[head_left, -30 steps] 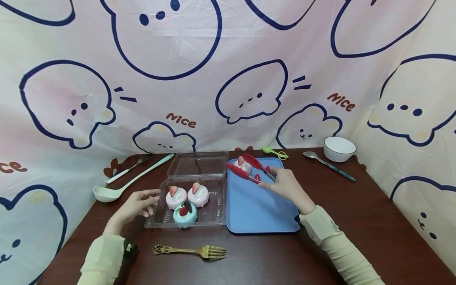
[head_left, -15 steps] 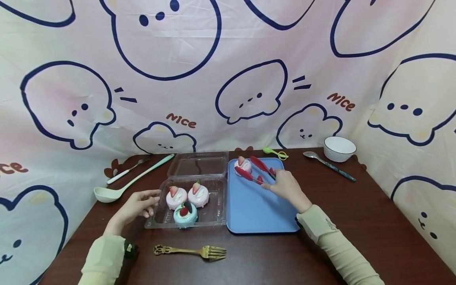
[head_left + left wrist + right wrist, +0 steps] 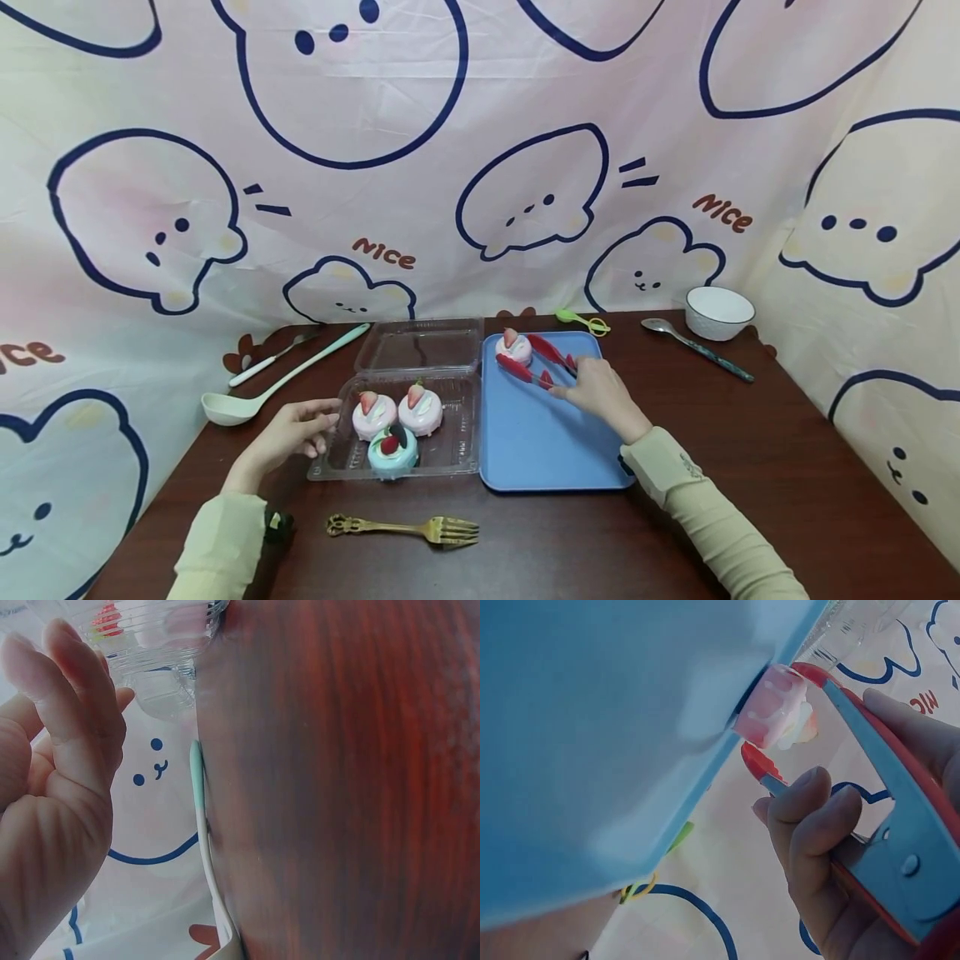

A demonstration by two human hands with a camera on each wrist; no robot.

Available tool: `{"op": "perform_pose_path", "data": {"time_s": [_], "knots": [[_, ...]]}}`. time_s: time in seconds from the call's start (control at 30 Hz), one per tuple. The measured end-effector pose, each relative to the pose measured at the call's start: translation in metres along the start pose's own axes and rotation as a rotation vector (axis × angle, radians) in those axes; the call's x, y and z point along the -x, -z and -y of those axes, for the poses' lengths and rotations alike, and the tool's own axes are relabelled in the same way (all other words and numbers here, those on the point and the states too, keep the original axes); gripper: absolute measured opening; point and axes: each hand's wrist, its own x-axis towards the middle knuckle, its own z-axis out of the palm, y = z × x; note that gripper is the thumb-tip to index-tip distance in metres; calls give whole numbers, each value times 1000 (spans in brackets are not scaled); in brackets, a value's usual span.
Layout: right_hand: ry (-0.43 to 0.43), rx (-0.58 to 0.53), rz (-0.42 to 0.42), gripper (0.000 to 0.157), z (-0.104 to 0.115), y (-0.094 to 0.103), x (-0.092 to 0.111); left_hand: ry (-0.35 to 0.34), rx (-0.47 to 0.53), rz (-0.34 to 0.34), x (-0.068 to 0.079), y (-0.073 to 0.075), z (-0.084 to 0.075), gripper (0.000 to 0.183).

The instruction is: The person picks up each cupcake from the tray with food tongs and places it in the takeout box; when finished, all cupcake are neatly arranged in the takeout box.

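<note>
My right hand [image 3: 603, 392] grips red-tipped tongs [image 3: 517, 371] above the blue tray [image 3: 551, 446]. Their arms are spread, the tips either side of a pink strawberry-topped cake [image 3: 513, 351] at the tray's far left corner. In the right wrist view, a gap shows between the near tip and the cake [image 3: 769, 709]. At the left rim of a clear plastic clamshell box [image 3: 453, 437], my left hand [image 3: 281, 437] has its fingers loosely bent. Inside the box stand two pink strawberry cakes [image 3: 373, 421] and a mint-coloured cake [image 3: 393, 457].
A gold fork [image 3: 405, 528] lies in front of the box. Left and behind are a ladle [image 3: 232, 408] and a white-handled utensil [image 3: 255, 371]. Back right hold a white bowl [image 3: 718, 315], a spoon [image 3: 697, 350] and a small green-yellow utensil [image 3: 581, 320].
The tongs have spread and drawn back slightly toward the right, off the pink cake, which stays at the tray's far left corner. My left hand has stayed put.
</note>
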Motion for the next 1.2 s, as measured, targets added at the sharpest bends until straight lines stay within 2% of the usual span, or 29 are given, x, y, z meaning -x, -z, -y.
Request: {"op": "perform_pose_path", "data": {"time_s": [0.5,0.87,1.2], "knots": [[13,3,-3,47,0,0,3,-7,-1,5,-1,-1,1,55],[20,-2,-10,50,7,14,11,-9,-1,2,-1,0,1,51],[92,-124,-2,63,17,25,31,-9,-4,3,1,0,0,53]]}}
